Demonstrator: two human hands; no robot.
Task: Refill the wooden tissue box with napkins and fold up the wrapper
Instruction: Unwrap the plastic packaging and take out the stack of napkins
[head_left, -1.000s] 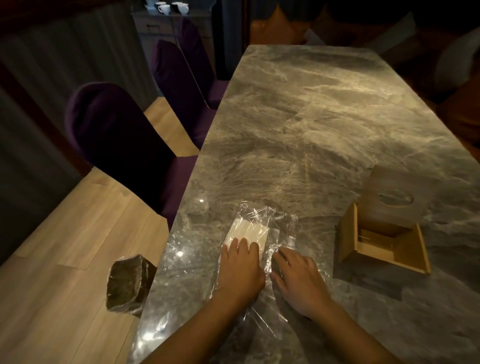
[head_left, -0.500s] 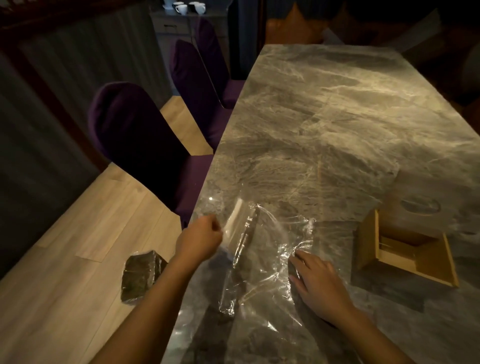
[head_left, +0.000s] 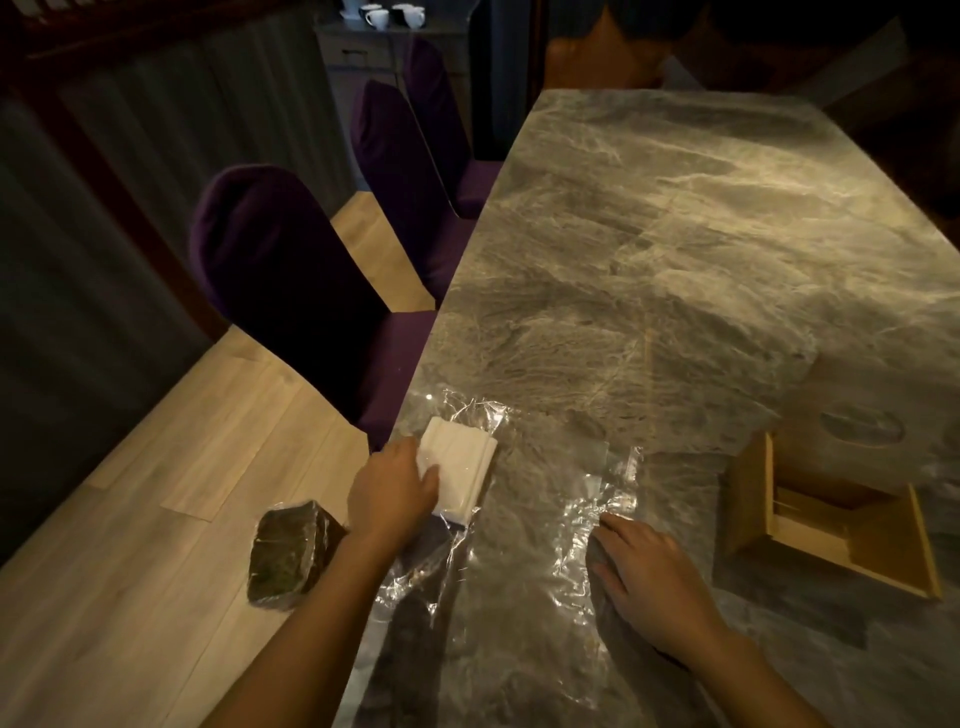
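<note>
A white stack of napkins (head_left: 462, 467) lies near the table's left edge, partly on the clear plastic wrapper (head_left: 540, 509) spread flat over the marble. My left hand (head_left: 389, 493) grips the stack's near left corner. My right hand (head_left: 649, 582) presses flat on the wrapper's right side, fingers spread. The wooden tissue box (head_left: 826, 525) stands open to the right, its lid (head_left: 872, 415) with an oval slot tipped back behind it.
The marble table (head_left: 675, 234) stretches far ahead. Purple chairs (head_left: 280, 270) line its left side. A dark wrapped packet (head_left: 291, 556) lies on the wooden floor below the left edge. White cups (head_left: 384, 15) sit on a far cabinet.
My left hand drew the napkin stack out of the wrapper and to the left. The wrapper now lies flatter, held down by my right hand. The camera view shifted left.
</note>
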